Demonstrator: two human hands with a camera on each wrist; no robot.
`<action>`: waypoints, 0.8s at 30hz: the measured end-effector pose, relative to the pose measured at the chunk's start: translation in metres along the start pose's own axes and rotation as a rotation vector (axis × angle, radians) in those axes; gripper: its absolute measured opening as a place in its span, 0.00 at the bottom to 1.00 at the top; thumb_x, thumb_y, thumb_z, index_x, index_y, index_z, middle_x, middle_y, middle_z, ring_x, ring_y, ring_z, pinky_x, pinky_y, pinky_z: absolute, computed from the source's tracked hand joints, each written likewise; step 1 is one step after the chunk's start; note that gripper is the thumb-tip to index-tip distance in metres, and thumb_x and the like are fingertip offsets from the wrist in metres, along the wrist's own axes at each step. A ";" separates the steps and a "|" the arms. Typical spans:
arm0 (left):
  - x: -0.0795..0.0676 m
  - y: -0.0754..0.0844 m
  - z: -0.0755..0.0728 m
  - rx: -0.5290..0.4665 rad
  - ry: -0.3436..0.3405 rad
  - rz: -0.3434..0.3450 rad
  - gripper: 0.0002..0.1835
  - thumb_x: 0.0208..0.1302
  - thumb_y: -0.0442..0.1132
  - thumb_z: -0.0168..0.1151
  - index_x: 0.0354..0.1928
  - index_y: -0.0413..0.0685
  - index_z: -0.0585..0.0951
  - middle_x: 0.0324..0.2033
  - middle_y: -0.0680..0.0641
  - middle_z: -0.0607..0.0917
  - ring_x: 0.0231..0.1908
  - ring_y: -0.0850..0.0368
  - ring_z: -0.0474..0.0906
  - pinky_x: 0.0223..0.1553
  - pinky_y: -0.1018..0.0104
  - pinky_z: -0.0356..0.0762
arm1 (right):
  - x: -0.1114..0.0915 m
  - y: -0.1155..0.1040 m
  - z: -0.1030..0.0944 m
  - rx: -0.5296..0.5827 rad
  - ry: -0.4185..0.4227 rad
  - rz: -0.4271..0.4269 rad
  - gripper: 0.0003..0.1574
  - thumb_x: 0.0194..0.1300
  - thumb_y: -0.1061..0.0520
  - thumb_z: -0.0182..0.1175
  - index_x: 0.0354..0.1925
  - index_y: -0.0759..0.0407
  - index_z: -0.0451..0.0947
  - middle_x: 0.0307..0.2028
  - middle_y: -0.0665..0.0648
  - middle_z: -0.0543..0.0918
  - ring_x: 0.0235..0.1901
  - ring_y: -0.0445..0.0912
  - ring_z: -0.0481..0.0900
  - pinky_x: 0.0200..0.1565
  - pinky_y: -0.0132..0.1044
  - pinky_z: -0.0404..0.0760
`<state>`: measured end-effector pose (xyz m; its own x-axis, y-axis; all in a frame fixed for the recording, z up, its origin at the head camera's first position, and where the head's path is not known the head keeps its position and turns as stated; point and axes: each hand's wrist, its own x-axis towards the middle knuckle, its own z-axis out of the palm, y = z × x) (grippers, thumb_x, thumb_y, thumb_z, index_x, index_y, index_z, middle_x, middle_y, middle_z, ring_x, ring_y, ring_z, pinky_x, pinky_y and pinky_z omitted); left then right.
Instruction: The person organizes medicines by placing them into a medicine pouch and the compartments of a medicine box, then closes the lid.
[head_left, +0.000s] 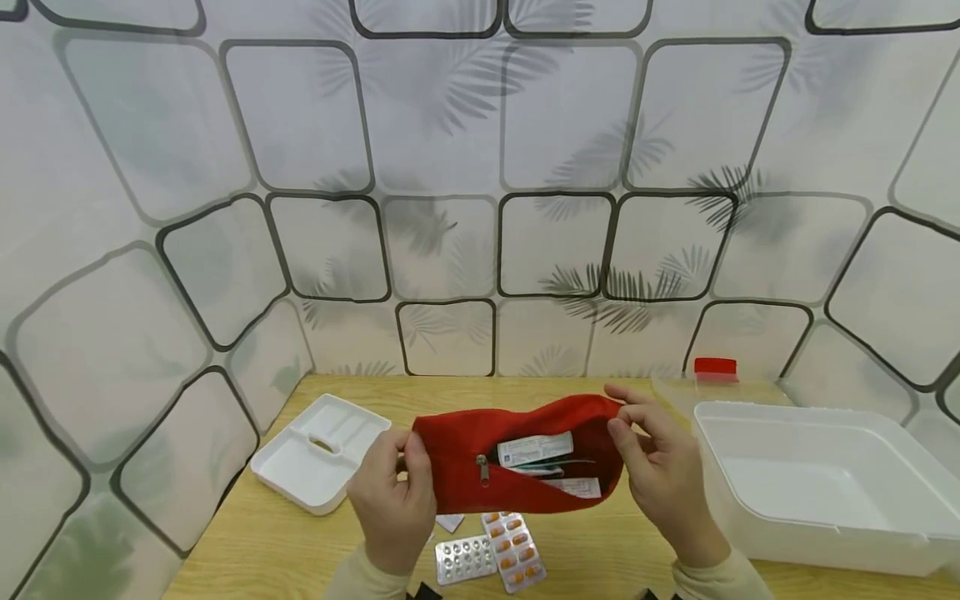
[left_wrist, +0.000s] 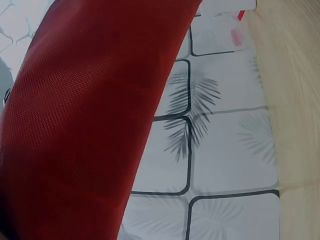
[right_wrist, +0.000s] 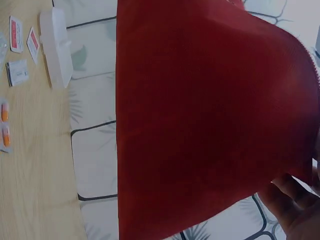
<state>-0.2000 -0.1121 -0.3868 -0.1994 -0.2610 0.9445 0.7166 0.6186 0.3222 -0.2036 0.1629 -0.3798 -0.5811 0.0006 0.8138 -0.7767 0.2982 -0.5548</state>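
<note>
Nearest you in the head view, your left hand [head_left: 392,504] and right hand [head_left: 663,475] pinch opposite ends of a red zippered pouch [head_left: 459,468], gaping above the bench [head_left: 240,550]. It looks light and floppy, so its end corners seem your best hold. In the left wrist view, its fabric hides your grip. In the right wrist view, fingers [right_wrist: 281,202] meet its edge.

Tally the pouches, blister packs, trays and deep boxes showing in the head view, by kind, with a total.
Red fabric zip pouch: 1
Rectangular silver blister pack and orange-capsule blister pack: 2
White plastic divided tray: 1
Deep white rectangular plastic box: 1
Total: 5
</note>
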 end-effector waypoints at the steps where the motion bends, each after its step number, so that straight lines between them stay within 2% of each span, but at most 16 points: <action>1: 0.000 0.000 0.000 -0.001 -0.001 0.021 0.13 0.65 0.35 0.54 0.22 0.39 0.76 0.18 0.49 0.77 0.16 0.60 0.73 0.17 0.73 0.73 | 0.000 -0.001 0.000 0.018 -0.010 -0.009 0.08 0.60 0.77 0.57 0.32 0.67 0.75 0.51 0.69 0.79 0.54 0.48 0.78 0.36 0.30 0.81; 3: 0.000 0.000 0.000 0.002 -0.016 0.020 0.13 0.65 0.35 0.54 0.22 0.40 0.76 0.17 0.49 0.77 0.16 0.60 0.72 0.16 0.73 0.72 | -0.001 -0.003 -0.001 0.053 -0.010 0.001 0.06 0.62 0.76 0.56 0.33 0.69 0.75 0.51 0.69 0.79 0.56 0.49 0.76 0.39 0.29 0.81; 7: 0.001 -0.002 0.001 0.036 -0.039 -0.085 0.09 0.60 0.28 0.57 0.22 0.41 0.76 0.17 0.50 0.76 0.17 0.62 0.71 0.16 0.75 0.71 | -0.001 -0.007 -0.003 0.160 0.053 0.085 0.04 0.65 0.76 0.51 0.34 0.74 0.72 0.53 0.66 0.79 0.57 0.49 0.75 0.45 0.28 0.79; 9: 0.000 -0.003 0.001 0.045 -0.050 -0.140 0.09 0.58 0.26 0.58 0.22 0.42 0.77 0.17 0.51 0.76 0.17 0.63 0.71 0.16 0.76 0.71 | -0.002 -0.009 -0.004 0.182 0.088 0.095 0.05 0.66 0.76 0.50 0.33 0.75 0.71 0.53 0.66 0.79 0.57 0.50 0.74 0.47 0.28 0.78; 11: -0.002 -0.003 0.001 0.043 -0.064 -0.161 0.09 0.57 0.25 0.58 0.22 0.43 0.77 0.17 0.52 0.76 0.17 0.63 0.71 0.16 0.76 0.71 | -0.002 -0.010 -0.002 0.186 0.115 0.082 0.05 0.66 0.77 0.49 0.33 0.75 0.70 0.53 0.67 0.79 0.56 0.50 0.76 0.48 0.30 0.78; 13: -0.003 -0.001 0.001 0.028 -0.075 -0.159 0.09 0.58 0.26 0.57 0.22 0.43 0.76 0.17 0.52 0.76 0.17 0.63 0.71 0.16 0.76 0.72 | -0.002 -0.011 -0.001 0.189 0.139 0.048 0.05 0.65 0.78 0.48 0.33 0.76 0.70 0.52 0.70 0.78 0.54 0.51 0.77 0.48 0.30 0.78; 15: -0.002 0.003 0.001 0.010 -0.072 -0.147 0.09 0.59 0.27 0.56 0.22 0.43 0.76 0.17 0.52 0.76 0.17 0.63 0.71 0.16 0.75 0.72 | -0.002 -0.013 0.000 0.143 0.155 0.022 0.06 0.65 0.78 0.47 0.32 0.75 0.69 0.52 0.71 0.77 0.53 0.51 0.78 0.48 0.29 0.78; 20: 0.001 0.008 -0.001 -0.003 -0.046 -0.156 0.09 0.60 0.26 0.55 0.23 0.42 0.75 0.17 0.53 0.74 0.17 0.64 0.68 0.16 0.75 0.68 | 0.002 -0.032 0.001 0.033 0.134 -0.069 0.06 0.66 0.77 0.47 0.31 0.75 0.68 0.50 0.72 0.77 0.55 0.51 0.75 0.47 0.28 0.77; 21: 0.002 0.008 -0.001 -0.005 -0.049 -0.166 0.09 0.61 0.26 0.55 0.23 0.42 0.75 0.17 0.53 0.73 0.17 0.64 0.68 0.16 0.76 0.67 | 0.002 -0.035 0.002 0.039 0.140 -0.097 0.06 0.66 0.76 0.47 0.30 0.76 0.67 0.50 0.73 0.77 0.54 0.52 0.75 0.48 0.28 0.77; 24: 0.000 0.006 0.001 0.012 -0.069 -0.179 0.10 0.61 0.25 0.57 0.23 0.42 0.76 0.17 0.54 0.72 0.17 0.64 0.66 0.17 0.75 0.64 | 0.001 -0.039 0.008 0.036 0.219 -0.176 0.10 0.68 0.72 0.48 0.28 0.78 0.66 0.46 0.73 0.78 0.52 0.53 0.76 0.50 0.30 0.74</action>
<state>-0.1970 -0.1078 -0.3845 -0.3690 -0.3165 0.8739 0.6576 0.5755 0.4862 -0.1761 0.1436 -0.3585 -0.3733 0.1597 0.9139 -0.8714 0.2777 -0.4045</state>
